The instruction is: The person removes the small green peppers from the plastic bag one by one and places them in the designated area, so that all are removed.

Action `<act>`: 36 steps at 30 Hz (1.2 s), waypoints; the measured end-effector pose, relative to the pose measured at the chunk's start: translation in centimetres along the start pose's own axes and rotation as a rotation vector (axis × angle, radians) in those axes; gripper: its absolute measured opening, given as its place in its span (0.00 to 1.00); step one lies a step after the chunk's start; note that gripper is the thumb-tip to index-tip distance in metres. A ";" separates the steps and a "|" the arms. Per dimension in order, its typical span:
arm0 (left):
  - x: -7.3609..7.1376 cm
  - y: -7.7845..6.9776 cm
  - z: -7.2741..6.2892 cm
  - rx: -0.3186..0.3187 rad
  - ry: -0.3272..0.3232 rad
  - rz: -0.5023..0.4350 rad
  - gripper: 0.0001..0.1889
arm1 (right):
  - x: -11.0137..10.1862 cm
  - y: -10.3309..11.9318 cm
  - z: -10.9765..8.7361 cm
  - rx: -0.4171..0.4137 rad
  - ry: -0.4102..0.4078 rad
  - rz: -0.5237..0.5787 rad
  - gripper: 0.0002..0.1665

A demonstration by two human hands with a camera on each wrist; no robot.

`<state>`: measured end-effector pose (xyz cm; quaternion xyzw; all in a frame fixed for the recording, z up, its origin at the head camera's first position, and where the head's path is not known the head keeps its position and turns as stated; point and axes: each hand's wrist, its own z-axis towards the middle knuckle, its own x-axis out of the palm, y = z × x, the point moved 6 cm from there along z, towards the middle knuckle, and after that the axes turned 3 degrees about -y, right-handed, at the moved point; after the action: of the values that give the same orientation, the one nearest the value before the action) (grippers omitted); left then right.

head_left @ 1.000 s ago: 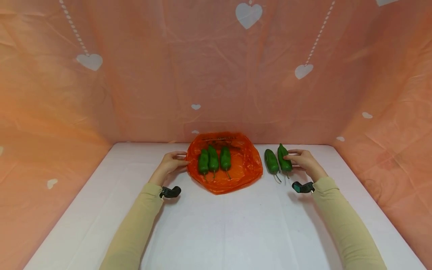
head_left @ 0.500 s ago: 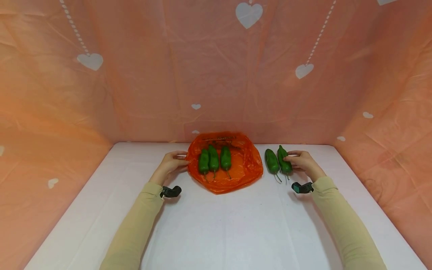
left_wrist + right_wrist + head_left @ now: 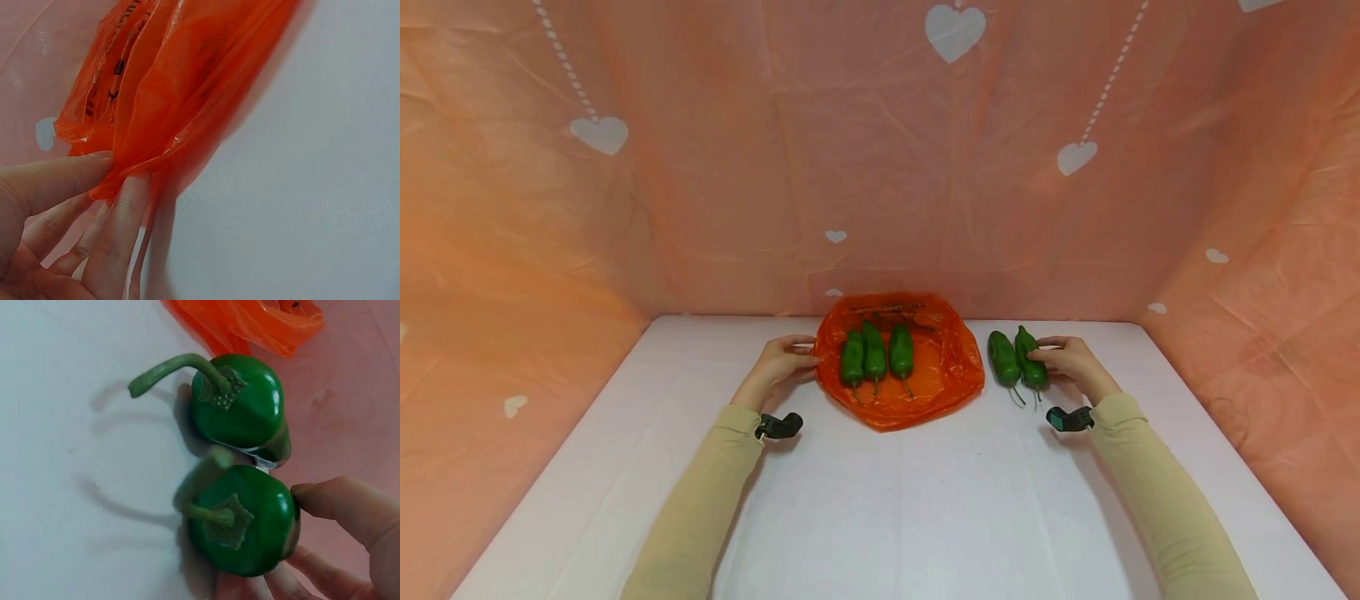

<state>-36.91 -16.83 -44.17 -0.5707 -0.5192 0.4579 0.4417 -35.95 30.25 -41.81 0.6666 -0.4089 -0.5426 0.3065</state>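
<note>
In the head view, my left hand point(image 3: 781, 365), left of centre, pinches the left rim of the orange bag point(image 3: 931, 371). The left wrist view shows the thumb above the film and a finger below it. The bag lies at the centre of the frame, on the far part of the white table point(image 3: 925, 508).

Three green peppers point(image 3: 874, 354) lie side by side within the bag's rim, stems toward the bottom of the frame. The left two are close together; the third lies slightly apart, to their right.

My right hand point(image 3: 1071, 362), right of centre, grips the outer pepper point(image 3: 1036, 375) between thumb and fingers, from its right side. I cannot tell whether this pepper touches the table. The inner pepper point(image 3: 1003, 358) lies just beside it, between it and the bag.

A camera point(image 3: 780, 427) is worn on each wrist. Orange cloth point(image 3: 880, 150) with white hearts fills the upper frame.
</note>
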 end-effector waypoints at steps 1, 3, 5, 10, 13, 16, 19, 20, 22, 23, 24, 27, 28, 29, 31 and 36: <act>0.0 0.0 0.0 0.000 0.002 0.002 0.27 | 0.0 0.0 0.0 0.002 0.004 0.002 0.36; 0.0 0.1 0.0 -0.003 0.000 0.004 0.27 | 0.1 -0.1 0.0 -0.005 0.012 -0.001 0.36; 0.0 0.1 0.0 0.002 0.003 0.001 0.27 | 0.1 -0.1 0.0 0.000 0.011 0.002 0.35; 0.1 0.0 0.1 0.023 0.017 -0.004 0.28 | 0.1 -0.1 0.1 0.011 -0.015 0.012 0.37; 0.1 -0.1 0.1 0.032 0.024 -0.001 0.28 | 0.1 -0.1 0.2 0.011 -0.017 0.008 0.37; 0.1 -0.1 0.1 0.038 0.029 0.003 0.28 | 0.1 -0.1 0.1 0.011 -0.013 0.002 0.37; 0.1 -0.1 0.1 0.037 0.027 0.007 0.27 | 0.1 -0.1 0.1 0.012 -0.009 -0.002 0.37; 0.1 -0.1 0.0 0.036 0.025 0.009 0.27 | 0.1 -0.1 0.1 0.013 -0.009 -0.002 0.37; 0.1 -0.1 0.0 0.029 0.020 0.012 0.27 | 0.1 -0.1 0.0 0.013 -0.009 0.000 0.37; 0.1 -0.1 0.0 0.028 0.020 0.013 0.27 | 0.0 0.0 0.0 0.010 -0.009 0.001 0.37; 0.1 -0.1 0.0 0.026 0.021 0.012 0.27 | 0.0 0.0 -0.1 0.006 -0.009 0.004 0.37; 0.1 0.0 0.0 0.014 0.019 0.001 0.27 | -0.1 0.1 -0.1 -0.008 -0.011 0.008 0.36; 0.1 0.0 0.0 0.011 0.019 -0.002 0.27 | -0.1 0.2 -0.1 -0.013 -0.012 0.010 0.36; 0.1 0.0 0.0 0.006 0.017 -0.005 0.27 | -0.2 0.2 -0.1 -0.018 -0.010 0.013 0.36; 0.1 0.0 0.0 -0.004 0.013 -0.011 0.27 | -0.3 0.2 -0.2 -0.018 -0.008 0.013 0.35; 0.0 0.1 0.1 -0.004 0.014 -0.022 0.28 | -0.8 0.4 -0.5 0.002 0.002 -0.012 0.35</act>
<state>-36.97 -16.81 -44.33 -0.5691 -0.5233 0.4481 0.4489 -35.66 30.70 -40.98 0.6698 -0.4052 -0.5436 0.3029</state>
